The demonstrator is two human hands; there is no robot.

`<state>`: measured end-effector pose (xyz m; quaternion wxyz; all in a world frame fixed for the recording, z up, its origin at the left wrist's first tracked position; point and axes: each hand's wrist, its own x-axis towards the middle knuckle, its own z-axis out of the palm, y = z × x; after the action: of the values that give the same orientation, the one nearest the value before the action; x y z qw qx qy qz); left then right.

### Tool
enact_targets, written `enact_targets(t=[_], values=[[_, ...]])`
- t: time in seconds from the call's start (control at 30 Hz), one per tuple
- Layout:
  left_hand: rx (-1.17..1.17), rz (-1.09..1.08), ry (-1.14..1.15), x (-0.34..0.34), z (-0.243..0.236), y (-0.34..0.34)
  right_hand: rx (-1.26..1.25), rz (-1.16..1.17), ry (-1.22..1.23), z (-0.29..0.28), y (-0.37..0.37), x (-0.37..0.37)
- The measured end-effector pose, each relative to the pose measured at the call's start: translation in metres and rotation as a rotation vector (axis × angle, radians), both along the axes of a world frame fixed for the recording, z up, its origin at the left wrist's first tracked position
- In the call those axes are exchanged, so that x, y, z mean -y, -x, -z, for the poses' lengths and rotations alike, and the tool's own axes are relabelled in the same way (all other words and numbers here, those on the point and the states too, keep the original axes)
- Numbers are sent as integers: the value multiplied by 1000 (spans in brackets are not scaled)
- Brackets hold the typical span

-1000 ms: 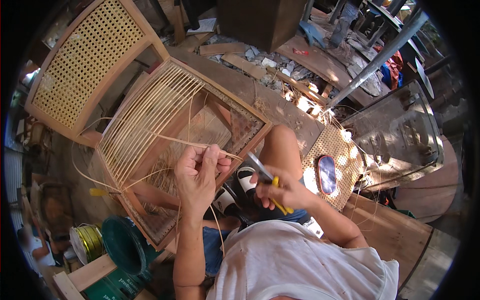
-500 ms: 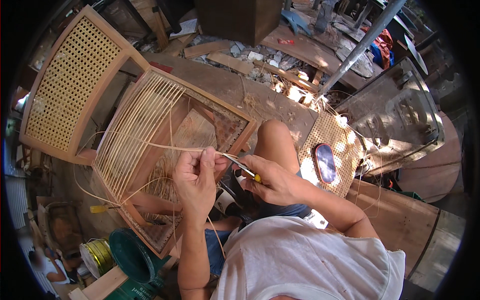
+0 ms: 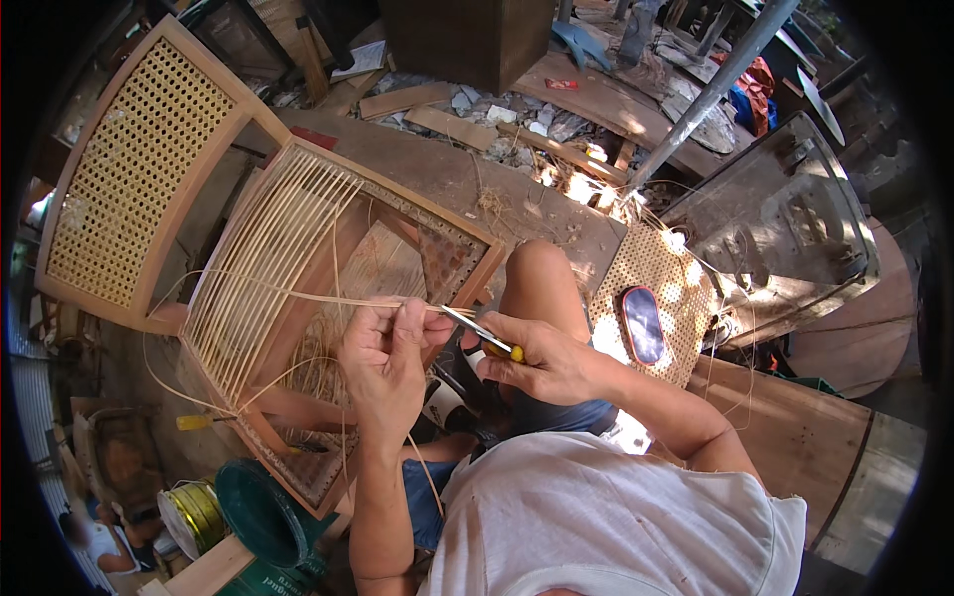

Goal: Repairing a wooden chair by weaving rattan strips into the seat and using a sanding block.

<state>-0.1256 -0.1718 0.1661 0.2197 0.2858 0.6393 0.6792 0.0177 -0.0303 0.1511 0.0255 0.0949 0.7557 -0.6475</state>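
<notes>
A wooden chair frame (image 3: 465, 223) has a cane-webbed back (image 3: 139, 164) and rows of parallel cane strands (image 3: 258, 268) across its seat. My left hand (image 3: 386, 363) pinches a long cane strand (image 3: 318, 296) above the seat's front right edge. My right hand (image 3: 542, 363) grips scissors (image 3: 468, 323) with a yellow handle, their blades at the strand's end just right of my left fingertips. A yellow-handled tool (image 3: 199, 422) rests at the seat's front left, partly hidden.
A cane sheet (image 3: 656, 278) holds an oval red-rimmed object (image 3: 644, 323) at my right, beside a plank (image 3: 770, 447). Green (image 3: 260, 517) and yellow (image 3: 194, 517) containers sit lower left, near another person (image 3: 104, 546). A metal pole (image 3: 711, 99) crosses rubble and scrap behind.
My right hand has turned and moved up and left, bringing the scissors' blades onto the strand beside my left fingers. The view has shifted slightly.
</notes>
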Motion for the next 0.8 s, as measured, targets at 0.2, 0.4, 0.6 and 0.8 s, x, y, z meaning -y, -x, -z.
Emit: enact_targets(t=[0.2,0.4,0.6,0.8], values=[[76,45,20,-4,4,-3,-46,40,79,9,-7,-4],[122,94,55,-15,12,3,114,135,90,7,-4,-5],[188,188,-18,-11,10,2,121,181,88,4,-12,1],[186,176,106,-13,6,4,53,90,-33,0,-18,-10]])
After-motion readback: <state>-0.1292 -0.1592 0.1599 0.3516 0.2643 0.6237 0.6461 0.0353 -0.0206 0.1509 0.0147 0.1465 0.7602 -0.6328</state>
